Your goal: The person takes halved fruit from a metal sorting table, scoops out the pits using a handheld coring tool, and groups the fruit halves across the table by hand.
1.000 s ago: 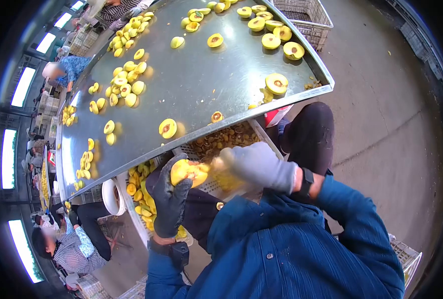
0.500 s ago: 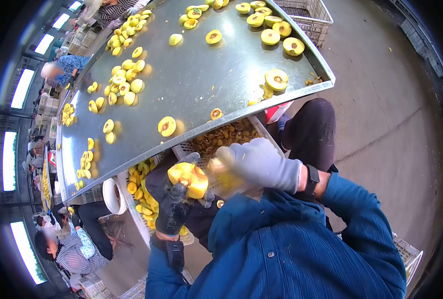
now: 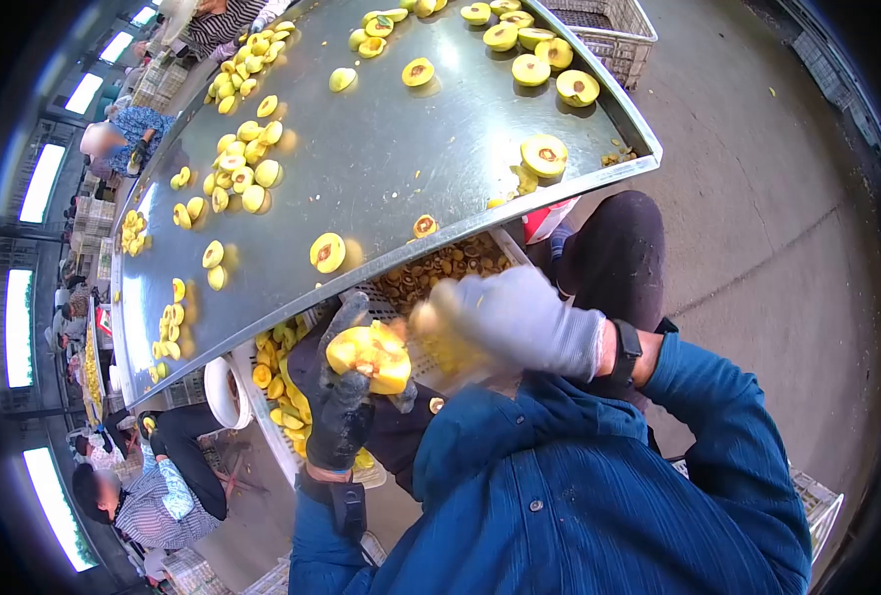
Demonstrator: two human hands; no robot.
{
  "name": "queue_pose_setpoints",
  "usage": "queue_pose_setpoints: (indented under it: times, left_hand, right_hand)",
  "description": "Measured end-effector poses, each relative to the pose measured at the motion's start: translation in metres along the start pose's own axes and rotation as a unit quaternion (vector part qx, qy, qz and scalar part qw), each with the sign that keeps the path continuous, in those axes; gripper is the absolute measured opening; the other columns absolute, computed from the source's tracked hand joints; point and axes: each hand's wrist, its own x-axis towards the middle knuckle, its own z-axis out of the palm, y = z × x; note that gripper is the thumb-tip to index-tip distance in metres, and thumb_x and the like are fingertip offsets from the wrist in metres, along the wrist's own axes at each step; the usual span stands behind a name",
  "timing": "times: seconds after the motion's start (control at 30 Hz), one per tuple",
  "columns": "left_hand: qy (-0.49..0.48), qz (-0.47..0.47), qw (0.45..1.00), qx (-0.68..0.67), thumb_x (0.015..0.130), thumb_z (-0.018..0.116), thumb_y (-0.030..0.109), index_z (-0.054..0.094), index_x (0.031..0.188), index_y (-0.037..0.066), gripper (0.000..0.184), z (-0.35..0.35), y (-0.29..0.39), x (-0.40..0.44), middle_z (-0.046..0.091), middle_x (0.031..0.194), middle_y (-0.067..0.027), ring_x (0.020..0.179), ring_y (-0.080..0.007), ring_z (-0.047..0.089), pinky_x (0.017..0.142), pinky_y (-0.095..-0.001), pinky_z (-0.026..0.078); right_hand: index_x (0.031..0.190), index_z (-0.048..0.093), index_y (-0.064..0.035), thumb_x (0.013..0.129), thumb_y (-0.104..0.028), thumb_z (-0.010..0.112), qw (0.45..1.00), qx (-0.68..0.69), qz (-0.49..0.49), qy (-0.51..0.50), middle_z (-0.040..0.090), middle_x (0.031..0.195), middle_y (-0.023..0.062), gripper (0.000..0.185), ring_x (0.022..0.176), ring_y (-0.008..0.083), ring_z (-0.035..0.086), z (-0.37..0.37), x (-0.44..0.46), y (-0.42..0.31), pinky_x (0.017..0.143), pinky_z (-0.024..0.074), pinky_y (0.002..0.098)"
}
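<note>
My left hand, in a dark stained glove, is closed around a yellow peach half above my lap. The flesh side faces up and looks wet, with a hollowed middle. Just to its right is my right hand in a pale grey glove, curled into a fist. Motion smears its fingertips, so whatever it grips cannot be made out. Below the hands, a crate holds brown pits and scraps. Another crate with yellow peach pieces stands left of my left hand.
A metal table slopes across the front, with many cut peach halves scattered on it. Its raised edge runs close above my hands. A white bucket stands at left. Co-workers sit along the left side. Another crate is beyond the table corner.
The peach half has turned slightly and shifted a little left in my left hand, whose fingers have moved. My right hand stays beside it, still blurred. The view has shifted slightly.
</note>
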Motion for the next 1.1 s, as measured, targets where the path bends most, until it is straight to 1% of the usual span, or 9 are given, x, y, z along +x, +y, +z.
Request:
queue_pose_setpoints:
  times: [0.17,0.4,0.43,0.67,0.77,0.93,1.0,1.07,1.1]
  left_hand:
    - [0.03,0.021,0.997,0.061,0.089,0.064,0.037,0.042,0.135,-0.006,0.067,0.003,-0.003,0.001,0.056,0.123,-0.0145,0.102,-0.0189,0.06,0.087,-0.0294,0.051]
    - [-0.028,-0.119,0.993,0.0,0.09,0.059,0.04,0.051,0.122,-0.005,0.056,-0.006,-0.007,-0.007,0.064,0.1,-0.0163,0.087,-0.0242,0.066,0.072,-0.0329,0.056]
    - [-0.113,-0.172,0.974,-0.089,0.094,0.054,0.036,0.052,0.119,-0.004,0.047,-0.01,-0.004,-0.005,0.066,0.097,-0.0163,0.087,-0.024,0.067,0.074,-0.0329,0.056]
    - [-0.103,-0.23,0.965,-0.072,0.089,0.065,0.035,0.049,0.123,-0.006,0.055,0.0,0.011,-0.004,0.062,0.109,-0.0158,0.09,-0.0246,0.066,0.081,-0.0361,0.055]
    - [-0.088,-0.124,0.988,0.015,0.088,0.069,0.031,0.051,0.123,-0.002,0.051,-0.006,0.002,-0.002,0.061,0.114,-0.0112,0.102,-0.0199,0.061,0.092,-0.0332,0.049]
    - [-0.062,0.125,0.922,0.361,0.087,0.068,0.022,0.054,0.123,-0.002,0.045,-0.012,0.005,0.009,0.062,0.114,-0.0108,0.101,-0.0198,0.061,0.093,-0.0324,0.048]
    - [-0.015,0.13,0.958,0.256,0.086,0.069,0.023,0.057,0.12,0.0,0.043,-0.01,-0.001,0.011,0.064,0.111,-0.0115,0.101,-0.0204,0.062,0.091,-0.0329,0.049]
    - [0.059,0.061,0.995,0.056,0.083,0.072,0.028,0.061,0.112,-0.001,0.042,-0.002,-0.004,0.013,0.065,0.106,-0.0127,0.1,-0.0208,0.063,0.087,-0.0337,0.05]
    - [0.069,0.077,0.986,0.13,0.084,0.07,0.027,0.058,0.115,-0.001,0.043,0.005,0.002,0.02,0.064,0.109,-0.0127,0.101,-0.0205,0.062,0.088,-0.0337,0.05]
  right_hand:
    - [0.088,0.05,-0.0126,0.082,-0.021,0.06,0.991,-0.06,-0.056,0.103,0.056,0.065,0.0026,0.015,0.055,0.0227,0.063,0.01,-0.004,0.006,0.043,0.0468,0.0361]
    - [0.088,0.051,-0.0128,0.08,-0.022,0.06,0.977,-0.132,-0.1,0.137,0.056,0.065,0.0016,0.016,0.052,0.0203,0.061,-0.006,0.009,0.006,0.043,0.0464,0.0337]
    - [0.088,0.051,-0.0128,0.08,-0.023,0.06,0.974,-0.143,-0.113,0.134,0.056,0.065,0.0017,0.016,0.052,0.0199,0.061,-0.008,0.01,0.004,0.043,0.0463,0.0334]
    - [0.087,0.053,-0.011,0.084,-0.022,0.058,0.988,-0.118,-0.07,0.068,0.059,0.068,0.0053,0.012,0.056,0.023,0.064,0.003,0.002,0.017,0.045,0.0484,0.0358]
    - [0.09,0.056,-0.0087,0.092,-0.022,0.052,0.994,-0.102,0.032,-0.031,0.066,0.076,0.012,0.014,0.059,0.0268,0.066,-0.001,0.0,0.032,0.049,0.0509,0.0394]
    - [0.098,0.056,-0.0085,0.091,-0.021,0.053,0.994,0.09,-0.036,0.058,0.064,0.076,0.0099,0.015,0.061,0.0258,0.066,0.022,-0.01,0.024,0.049,0.051,0.0389]
    - [0.1,0.055,-0.0084,0.09,-0.024,0.055,0.994,-0.083,-0.056,0.04,0.063,0.074,0.0096,0.019,0.06,0.0249,0.066,0.026,-0.01,0.046,0.051,0.051,0.0388]
    - [0.101,0.053,-0.0084,0.089,-0.029,0.059,0.996,0.012,0.026,0.084,0.06,0.068,0.0114,0.025,0.061,0.0281,0.064,0.031,-0.009,0.042,0.054,0.0501,0.0415]
    - [0.102,0.052,-0.0077,0.088,-0.03,0.06,0.996,0.051,0.049,0.062,0.06,0.068,0.0135,0.028,0.064,0.0312,0.064,0.017,-0.004,0.036,0.056,0.0493,0.0432]
